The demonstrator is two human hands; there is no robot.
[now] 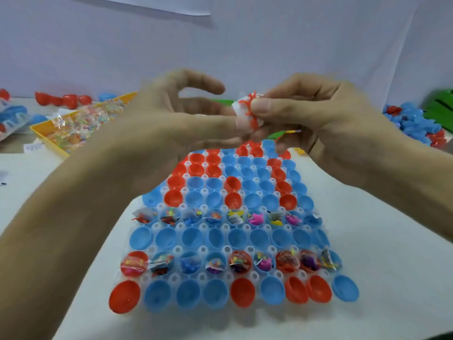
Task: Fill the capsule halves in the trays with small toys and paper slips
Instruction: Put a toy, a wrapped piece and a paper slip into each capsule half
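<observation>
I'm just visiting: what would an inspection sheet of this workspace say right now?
Surface: white table.
Job's things: capsule tray, red and blue halves; two rows filled with toys, the rest open and empty.
Clutter: yellow tray of toy packets far left; loose capsule pile far right.
Grips: right hand pinches an orange toy with paper; left hand touches it, hold unclear.
Cables: nothing seen.
Surroundings: pale wall.
</observation>
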